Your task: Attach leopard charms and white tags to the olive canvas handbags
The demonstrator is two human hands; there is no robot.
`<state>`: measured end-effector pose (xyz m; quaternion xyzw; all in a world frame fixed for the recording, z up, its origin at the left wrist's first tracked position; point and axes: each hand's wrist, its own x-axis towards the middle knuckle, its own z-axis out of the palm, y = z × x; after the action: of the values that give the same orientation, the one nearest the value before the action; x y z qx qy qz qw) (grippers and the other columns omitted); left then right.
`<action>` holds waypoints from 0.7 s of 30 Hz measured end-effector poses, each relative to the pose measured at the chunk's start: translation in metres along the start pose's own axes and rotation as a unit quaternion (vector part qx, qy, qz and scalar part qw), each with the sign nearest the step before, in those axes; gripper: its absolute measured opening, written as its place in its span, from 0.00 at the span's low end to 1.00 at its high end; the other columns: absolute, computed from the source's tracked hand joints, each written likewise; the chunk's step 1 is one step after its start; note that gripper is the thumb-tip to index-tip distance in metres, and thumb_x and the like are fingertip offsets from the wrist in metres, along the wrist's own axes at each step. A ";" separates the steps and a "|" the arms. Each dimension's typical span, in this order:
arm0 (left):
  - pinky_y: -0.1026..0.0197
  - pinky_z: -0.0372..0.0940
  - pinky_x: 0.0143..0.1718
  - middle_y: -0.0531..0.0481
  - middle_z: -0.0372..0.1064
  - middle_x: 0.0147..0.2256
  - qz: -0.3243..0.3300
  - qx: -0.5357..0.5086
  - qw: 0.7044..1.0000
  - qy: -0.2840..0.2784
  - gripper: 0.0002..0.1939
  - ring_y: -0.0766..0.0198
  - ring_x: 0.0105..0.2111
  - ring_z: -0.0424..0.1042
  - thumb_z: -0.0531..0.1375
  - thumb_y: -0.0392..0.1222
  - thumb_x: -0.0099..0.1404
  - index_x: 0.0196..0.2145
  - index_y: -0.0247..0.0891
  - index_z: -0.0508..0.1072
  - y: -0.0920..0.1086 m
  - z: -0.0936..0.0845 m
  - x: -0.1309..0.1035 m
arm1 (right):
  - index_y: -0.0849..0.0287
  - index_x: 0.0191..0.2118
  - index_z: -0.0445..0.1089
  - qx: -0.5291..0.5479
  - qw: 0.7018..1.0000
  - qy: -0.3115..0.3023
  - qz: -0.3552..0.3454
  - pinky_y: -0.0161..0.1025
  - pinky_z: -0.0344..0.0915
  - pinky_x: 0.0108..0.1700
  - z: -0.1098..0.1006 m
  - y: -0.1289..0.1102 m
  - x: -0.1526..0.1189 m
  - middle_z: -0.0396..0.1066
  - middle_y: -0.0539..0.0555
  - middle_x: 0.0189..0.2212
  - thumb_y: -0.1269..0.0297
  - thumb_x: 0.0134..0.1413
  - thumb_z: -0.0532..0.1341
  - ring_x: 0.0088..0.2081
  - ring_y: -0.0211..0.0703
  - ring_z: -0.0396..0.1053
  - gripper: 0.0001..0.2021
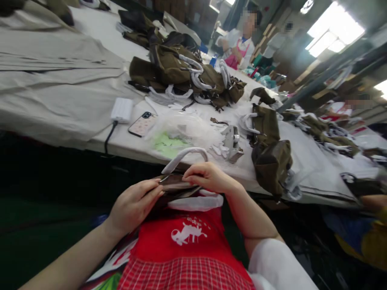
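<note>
Close to my body is a brown handbag (177, 186), its mouth partly spread and its handles wrapped in white. One wrapped handle (189, 151) arches up beyond my hands; another lies against the red apron (157, 233). My left hand (136, 203) is closed on the left end of the bag's opening, thumb and fingers at the rim. With fingers bent in a pinch, my right hand (208, 177) grips the rim on the right side. Its fingertips are partly hidden, and the inside of the bag is mostly dark.
On the white table (115, 147) lie a phone (142, 124), a white power adapter (121, 110), clear plastic with green scraps (169, 143) and a metal tool (233, 143). Brown bags (178, 68) pile up behind, more (269, 161) at right. A co-worker (240, 44) stands across the table.
</note>
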<state>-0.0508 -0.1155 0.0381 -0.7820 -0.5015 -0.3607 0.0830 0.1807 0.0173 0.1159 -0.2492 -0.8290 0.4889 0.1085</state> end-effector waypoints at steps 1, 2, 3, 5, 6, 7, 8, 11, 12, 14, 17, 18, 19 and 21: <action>0.61 0.71 0.47 0.47 0.75 0.43 -0.035 0.004 0.999 -0.002 0.09 0.62 0.43 0.75 0.57 0.37 0.68 0.43 0.39 0.76 0.002 -0.001 -0.001 | 0.59 0.39 0.75 0.020 0.998 -0.054 -0.011 0.31 0.66 0.36 0.016 0.000 0.012 0.75 0.50 0.32 0.62 0.61 0.59 0.32 0.36 0.71 0.10; 0.61 0.71 0.46 0.46 0.75 0.44 -0.077 0.006 0.997 -0.002 0.09 0.62 0.43 0.75 0.57 0.38 0.68 0.42 0.39 0.77 0.002 -0.002 -0.003 | 0.59 0.40 0.75 0.041 0.995 -0.085 -0.017 0.31 0.66 0.37 0.032 0.001 0.023 0.75 0.50 0.32 0.62 0.61 0.59 0.33 0.36 0.71 0.10; 0.61 0.71 0.46 0.46 0.74 0.43 -0.124 0.001 0.992 0.000 0.10 0.62 0.42 0.75 0.57 0.39 0.68 0.40 0.38 0.78 0.001 -0.003 -0.005 | 0.60 0.39 0.75 0.063 0.994 -0.089 -0.014 0.31 0.66 0.38 0.048 0.003 0.033 0.75 0.50 0.32 0.63 0.61 0.58 0.33 0.36 0.71 0.10; 0.60 0.70 0.44 0.45 0.73 0.41 -0.221 -0.030 0.975 0.007 0.11 0.61 0.41 0.74 0.56 0.40 0.68 0.37 0.37 0.79 -0.004 -0.005 -0.009 | 0.60 0.37 0.75 0.098 0.995 -0.033 0.013 0.32 0.66 0.38 0.076 0.009 0.050 0.75 0.49 0.29 0.62 0.62 0.58 0.31 0.36 0.71 0.10; 0.60 0.70 0.43 0.45 0.73 0.40 -0.266 -0.055 0.962 0.012 0.12 0.61 0.40 0.73 0.56 0.41 0.68 0.35 0.37 0.79 -0.009 -0.007 -0.011 | 0.60 0.36 0.75 0.109 0.994 0.010 0.031 0.32 0.65 0.37 0.088 0.012 0.057 0.74 0.49 0.28 0.62 0.62 0.57 0.30 0.36 0.70 0.11; 0.60 0.70 0.42 0.46 0.73 0.38 -0.304 -0.084 0.949 0.013 0.13 0.61 0.39 0.73 0.56 0.42 0.68 0.34 0.36 0.80 -0.013 -0.008 -0.013 | 0.60 0.35 0.75 0.116 0.991 0.045 0.048 0.32 0.65 0.37 0.099 0.014 0.062 0.74 0.49 0.27 0.62 0.62 0.57 0.30 0.36 0.70 0.11; 0.61 0.69 0.41 0.46 0.73 0.37 -0.334 -0.113 0.936 0.013 0.14 0.61 0.39 0.73 0.56 0.44 0.67 0.33 0.36 0.80 -0.018 -0.009 -0.014 | 0.60 0.35 0.75 0.121 0.988 0.069 0.060 0.32 0.65 0.36 0.107 0.016 0.067 0.74 0.49 0.26 0.62 0.62 0.57 0.29 0.36 0.69 0.11; 0.60 0.68 0.40 0.47 0.72 0.35 -0.383 -0.183 0.906 0.004 0.15 0.61 0.37 0.73 0.57 0.46 0.66 0.30 0.37 0.80 -0.030 -0.009 -0.019 | 0.60 0.35 0.75 0.118 0.987 0.084 0.066 0.32 0.64 0.35 0.123 0.017 0.074 0.74 0.49 0.26 0.63 0.61 0.58 0.29 0.36 0.69 0.10; 0.60 0.68 0.41 0.47 0.72 0.35 -0.392 -0.197 0.899 0.002 0.15 0.61 0.37 0.72 0.57 0.46 0.66 0.30 0.38 0.80 -0.032 -0.009 -0.020 | 0.59 0.36 0.74 0.109 0.988 0.085 0.064 0.33 0.64 0.35 0.126 0.017 0.075 0.73 0.49 0.26 0.64 0.61 0.58 0.29 0.36 0.70 0.09; 0.59 0.68 0.41 0.47 0.71 0.35 -0.401 -0.217 0.890 0.000 0.15 0.61 0.38 0.72 0.57 0.46 0.66 0.29 0.38 0.80 -0.034 -0.007 -0.021 | 0.59 0.41 0.72 0.087 0.990 0.094 0.052 0.34 0.64 0.37 0.130 0.015 0.074 0.73 0.48 0.26 0.67 0.60 0.57 0.29 0.37 0.70 0.08; 0.59 0.67 0.41 0.47 0.71 0.36 -0.400 -0.240 0.884 -0.003 0.15 0.61 0.39 0.72 0.57 0.46 0.66 0.31 0.38 0.81 -0.034 -0.003 -0.021 | 0.60 0.51 0.64 0.068 0.992 0.103 0.015 0.36 0.65 0.39 0.132 0.013 0.072 0.71 0.47 0.25 0.71 0.60 0.54 0.30 0.38 0.70 0.14; 0.59 0.67 0.41 0.46 0.71 0.36 -0.399 -0.245 0.884 -0.005 0.14 0.61 0.39 0.72 0.57 0.45 0.66 0.31 0.38 0.81 -0.034 -0.002 -0.020 | 0.60 0.53 0.63 0.067 0.992 0.106 0.005 0.36 0.65 0.39 0.132 0.013 0.071 0.70 0.46 0.25 0.71 0.59 0.54 0.29 0.38 0.69 0.16; 0.59 0.67 0.42 0.46 0.71 0.36 -0.398 -0.249 0.883 -0.007 0.14 0.61 0.39 0.72 0.57 0.45 0.66 0.31 0.38 0.81 -0.033 -0.001 -0.019 | 0.60 0.53 0.62 0.064 0.992 0.109 -0.001 0.36 0.65 0.39 0.133 0.013 0.071 0.69 0.46 0.24 0.70 0.59 0.54 0.29 0.38 0.69 0.16; 0.59 0.67 0.42 0.47 0.71 0.36 -0.398 -0.252 0.882 -0.009 0.14 0.61 0.39 0.72 0.57 0.45 0.66 0.31 0.38 0.81 -0.033 0.000 -0.017 | 0.61 0.53 0.61 0.058 0.991 0.122 -0.001 0.35 0.64 0.37 0.133 0.015 0.071 0.67 0.45 0.24 0.70 0.58 0.54 0.28 0.38 0.68 0.17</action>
<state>-0.0827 -0.1121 0.0189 -0.5144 -0.6635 -0.4704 -0.2720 0.0686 -0.0405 0.0317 -0.2994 -0.7798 0.5024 0.2231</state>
